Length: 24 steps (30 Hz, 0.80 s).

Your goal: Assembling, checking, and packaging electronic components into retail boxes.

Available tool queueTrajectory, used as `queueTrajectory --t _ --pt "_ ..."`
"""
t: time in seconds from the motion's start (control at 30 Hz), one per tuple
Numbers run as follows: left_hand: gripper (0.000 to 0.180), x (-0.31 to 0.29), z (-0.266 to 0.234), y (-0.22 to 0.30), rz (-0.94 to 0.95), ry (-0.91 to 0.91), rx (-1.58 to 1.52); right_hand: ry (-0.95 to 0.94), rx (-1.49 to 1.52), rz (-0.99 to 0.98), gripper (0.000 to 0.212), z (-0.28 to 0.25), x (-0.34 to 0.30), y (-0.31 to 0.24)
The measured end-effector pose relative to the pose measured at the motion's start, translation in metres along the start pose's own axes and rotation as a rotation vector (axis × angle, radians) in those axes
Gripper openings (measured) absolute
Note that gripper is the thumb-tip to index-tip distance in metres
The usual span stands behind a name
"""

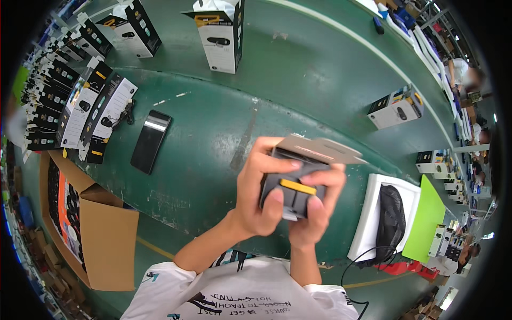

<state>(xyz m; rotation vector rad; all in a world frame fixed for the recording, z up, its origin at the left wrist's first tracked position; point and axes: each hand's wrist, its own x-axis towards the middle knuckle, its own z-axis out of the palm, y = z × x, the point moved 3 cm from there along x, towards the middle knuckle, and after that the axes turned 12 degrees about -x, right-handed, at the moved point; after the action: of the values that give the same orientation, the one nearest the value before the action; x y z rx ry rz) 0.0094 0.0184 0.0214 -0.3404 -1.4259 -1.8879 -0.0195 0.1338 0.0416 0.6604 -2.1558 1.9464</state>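
Note:
Above the middle of the green table I hold a small dark grey carton (300, 200) with a yellow strip across it. A pale flap with a slot-like tab stands out from the carton's far end. My left hand (257, 186) wraps round its left side, thumb pressed on the near face. On the other side my right hand (320, 205) grips it, thumb and finger bent against the face near the yellow strip. What the carton contains is hidden.
A black phone (151, 142) lies left of my hands. Printed boxes (85, 106) stand in rows beyond it, with an upright one (220, 42) at the back. An open brown carton (109, 240) is at lower left. At right sits a white tray (368, 213) with a black mesh pouch (391, 216) and cable.

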Motion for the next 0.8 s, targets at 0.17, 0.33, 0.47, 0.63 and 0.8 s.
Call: queueTrajectory --t 0.17,0.33,0.47,0.63,0.8 --pt "0.045 0.006 -0.002 -0.013 -0.024 -0.085 0.017 -0.002 0.086 0.036 0.035 -0.015 0.0 0.026" --pt "0.026 0.013 -0.005 -0.005 0.283 -0.11 0.046 0.091 0.233 -0.312 0.051 -0.012 0.019 0.005" --pt "0.031 0.012 -0.005 -0.01 0.38 -0.051 -0.112 -0.023 -0.048 -0.432 0.03 -0.028 0.013 0.02" --pt "0.036 0.008 -0.007 -0.01 0.352 -0.035 -0.019 -0.076 -0.041 -0.444 0.031 -0.038 0.009 0.01" --pt "0.039 0.005 -0.004 -0.004 0.431 -0.053 0.084 -0.098 -0.306 -0.56 0.026 -0.043 0.009 -0.009"
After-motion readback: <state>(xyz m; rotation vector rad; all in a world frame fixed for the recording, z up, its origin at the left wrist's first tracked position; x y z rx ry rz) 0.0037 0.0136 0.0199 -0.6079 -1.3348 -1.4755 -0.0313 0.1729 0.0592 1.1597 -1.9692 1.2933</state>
